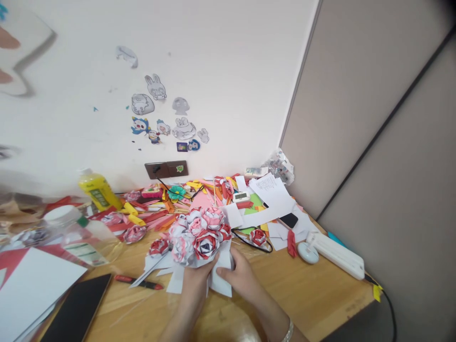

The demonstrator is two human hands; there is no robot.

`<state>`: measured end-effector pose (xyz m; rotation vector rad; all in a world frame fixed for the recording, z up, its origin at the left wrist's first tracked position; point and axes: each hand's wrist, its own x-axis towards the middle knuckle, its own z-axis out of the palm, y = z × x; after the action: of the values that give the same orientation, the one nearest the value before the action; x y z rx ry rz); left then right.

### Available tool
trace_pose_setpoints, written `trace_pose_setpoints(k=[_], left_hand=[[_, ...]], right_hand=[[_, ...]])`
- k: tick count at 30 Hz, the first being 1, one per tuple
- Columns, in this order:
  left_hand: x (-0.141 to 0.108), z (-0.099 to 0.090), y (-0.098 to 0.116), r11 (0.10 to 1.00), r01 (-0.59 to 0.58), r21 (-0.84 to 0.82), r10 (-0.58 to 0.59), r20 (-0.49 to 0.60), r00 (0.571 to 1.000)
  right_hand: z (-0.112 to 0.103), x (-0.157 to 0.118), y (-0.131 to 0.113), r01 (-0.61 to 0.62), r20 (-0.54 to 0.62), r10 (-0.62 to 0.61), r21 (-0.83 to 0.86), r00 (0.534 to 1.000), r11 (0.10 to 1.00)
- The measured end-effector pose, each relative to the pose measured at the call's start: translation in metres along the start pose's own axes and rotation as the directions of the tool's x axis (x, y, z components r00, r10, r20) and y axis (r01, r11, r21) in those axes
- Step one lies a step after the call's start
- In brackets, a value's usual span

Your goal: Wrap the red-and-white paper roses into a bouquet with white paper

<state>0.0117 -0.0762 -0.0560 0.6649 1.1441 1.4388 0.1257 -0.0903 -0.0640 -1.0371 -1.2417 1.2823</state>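
A bouquet of red, pink and white paper roses point(199, 230) stands over the front middle of the table. My left hand point(195, 280) is wrapped round its base from below, with the stems hidden. White paper point(224, 259) surrounds the bouquet's lower right side, and my right hand point(240, 274) pinches that paper between thumb and fingers. More white sheets lie beneath the hands. Left of the bouquet are a red-and-white paper rose point(159, 247) and a red marker point(138, 282).
Coloured paper strips point(156, 216) litter the back of the table. At left are a yellow bottle point(99, 190), a clear plastic jar point(78, 232), a black tablet point(80, 304) and white sheets point(39, 285). A mouse point(308, 252) and a white power strip point(337, 254) lie at right.
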Motion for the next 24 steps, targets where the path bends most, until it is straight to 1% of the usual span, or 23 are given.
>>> trace_pose_setpoints(k=[2,4,6,8,10,12,13,15,17,19,21,22,24], left_hand=[[0.000,-0.001,-0.002,1.000,0.017,0.005,-0.017,0.021,1.000],[0.000,-0.001,-0.004,0.999,0.037,0.036,-0.038,0.021,0.999],[0.001,-0.003,-0.005,0.997,0.012,0.071,-0.012,0.001,1.000],[0.004,-0.006,-0.004,0.996,-0.017,0.087,0.019,-0.016,1.000],[0.008,-0.010,0.000,0.992,-0.007,0.122,0.009,-0.017,1.000],[0.011,-0.013,0.005,0.984,0.007,0.179,-0.007,-0.003,1.000],[0.011,-0.013,0.008,0.980,-0.002,0.197,-0.001,0.015,1.000],[0.009,-0.013,0.013,0.977,-0.042,0.208,0.033,0.046,0.998],[0.005,-0.012,0.018,0.977,-0.055,0.206,0.041,0.072,0.997],[0.000,-0.011,0.022,0.978,-0.030,0.206,0.007,0.112,0.994],[-0.004,-0.010,0.023,0.984,-0.002,0.177,-0.028,0.163,0.986],[-0.006,-0.010,0.023,0.988,0.002,0.157,-0.029,0.172,0.985],[-0.007,-0.009,0.020,0.993,-0.013,0.121,-0.005,0.147,0.989]], right_hand=[[0.005,-0.001,0.003,0.010,-0.060,-0.015,-0.077,0.998,0.997],[0.009,-0.001,0.005,0.028,-0.076,-0.041,-0.158,0.996,0.987],[0.012,-0.001,0.005,0.038,-0.088,-0.059,-0.223,0.994,0.974],[0.013,-0.002,0.002,0.039,-0.079,-0.058,-0.231,0.995,0.972],[0.010,-0.003,-0.003,0.054,0.005,-0.054,-0.165,0.999,0.985],[0.004,-0.002,-0.008,0.100,0.102,-0.091,-0.090,0.991,0.991],[0.000,0.000,-0.010,0.126,0.120,-0.117,-0.071,0.986,0.989],[-0.008,0.004,-0.009,0.155,0.086,-0.149,-0.069,0.985,0.985],[-0.014,0.008,-0.006,0.126,0.022,-0.125,-0.046,0.992,0.991],[-0.018,0.011,-0.002,0.061,-0.005,-0.061,0.034,0.998,0.998],[-0.019,0.011,-0.002,-0.002,0.020,-0.001,0.127,1.000,0.992],[-0.018,0.011,-0.003,-0.028,0.045,0.020,0.165,0.999,0.986],[-0.017,0.011,-0.005,-0.063,0.082,0.046,0.217,0.996,0.974]])
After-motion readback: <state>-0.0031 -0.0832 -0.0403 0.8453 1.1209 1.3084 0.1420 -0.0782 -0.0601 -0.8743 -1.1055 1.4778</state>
